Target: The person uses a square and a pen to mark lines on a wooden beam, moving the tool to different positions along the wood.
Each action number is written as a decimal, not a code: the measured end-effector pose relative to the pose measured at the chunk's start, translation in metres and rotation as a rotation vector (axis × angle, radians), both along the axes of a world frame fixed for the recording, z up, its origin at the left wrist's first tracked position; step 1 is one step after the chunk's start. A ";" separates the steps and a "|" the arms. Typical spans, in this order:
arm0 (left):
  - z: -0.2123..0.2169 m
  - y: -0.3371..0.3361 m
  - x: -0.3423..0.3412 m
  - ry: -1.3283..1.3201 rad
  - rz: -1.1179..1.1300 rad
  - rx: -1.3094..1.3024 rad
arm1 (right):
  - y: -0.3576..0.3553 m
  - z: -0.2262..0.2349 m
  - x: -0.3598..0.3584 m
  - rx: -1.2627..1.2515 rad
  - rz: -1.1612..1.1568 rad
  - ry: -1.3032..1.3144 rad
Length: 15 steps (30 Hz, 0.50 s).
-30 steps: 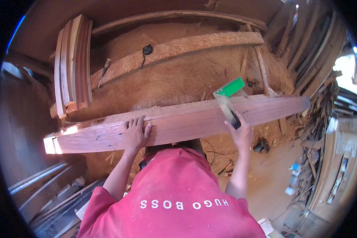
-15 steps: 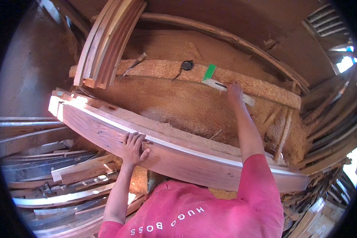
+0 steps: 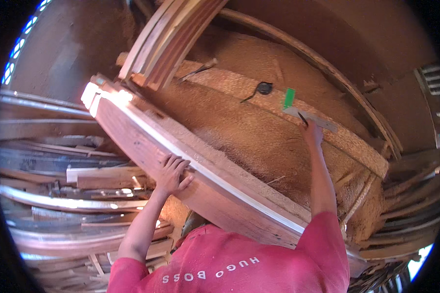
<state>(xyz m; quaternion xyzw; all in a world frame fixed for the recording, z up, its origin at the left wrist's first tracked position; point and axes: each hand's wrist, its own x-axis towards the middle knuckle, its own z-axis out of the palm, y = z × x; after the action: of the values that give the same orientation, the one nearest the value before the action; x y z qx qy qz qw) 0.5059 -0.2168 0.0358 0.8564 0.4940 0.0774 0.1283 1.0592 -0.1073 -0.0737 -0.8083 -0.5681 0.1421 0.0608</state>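
Observation:
A long reddish wooden plank (image 3: 215, 201) stands on edge in front of me, with a bright strip along its top. My left hand (image 3: 172, 175) lies on it, fingers stretched over the upper edge. Farther off, my right hand (image 3: 314, 133) reaches to a sawdust-coated board (image 3: 230, 82). Its fingers are closed on a slim dark pencil-like stick (image 3: 302, 117), which points up and left. Beside those fingers lies a try square (image 3: 289, 97) with a green handle and a pale metal blade. The blade runs behind the fingertips.
A black round object with a tail (image 3: 264, 88) and a thin-handled tool (image 3: 200, 68) lie on the far board. Curved wooden strips (image 3: 168, 41) stand at the upper left. Stacked timber (image 3: 107, 178) fills the left side. Sawdust (image 3: 220, 122) covers the middle surface.
The view has turned, so the plank slants more steeply. The dark stick lay along the square's blade; now it tilts up from my right fingers. My left hand stays on the plank.

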 end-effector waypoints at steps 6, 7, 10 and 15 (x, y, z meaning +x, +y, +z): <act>0.001 -0.004 -0.007 -0.008 0.021 0.021 | -0.148 0.039 -0.075 -0.116 0.069 0.364; 0.000 -0.003 -0.007 -0.012 0.006 0.008 | -0.170 0.055 -0.086 -0.099 0.053 0.386; 0.000 -0.006 -0.009 -0.023 -0.004 0.007 | -0.231 0.075 -0.096 -0.354 0.126 0.349; -0.001 -0.012 -0.009 -0.093 0.016 0.195 | -0.273 0.144 -0.139 -0.504 0.265 0.410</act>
<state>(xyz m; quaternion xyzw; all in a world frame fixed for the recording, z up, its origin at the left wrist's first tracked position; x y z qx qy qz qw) 0.4969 -0.2284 0.0352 0.8564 0.4844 0.1658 0.0667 0.9201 -0.3798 0.0707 -0.6719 -0.5911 0.4438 -0.0468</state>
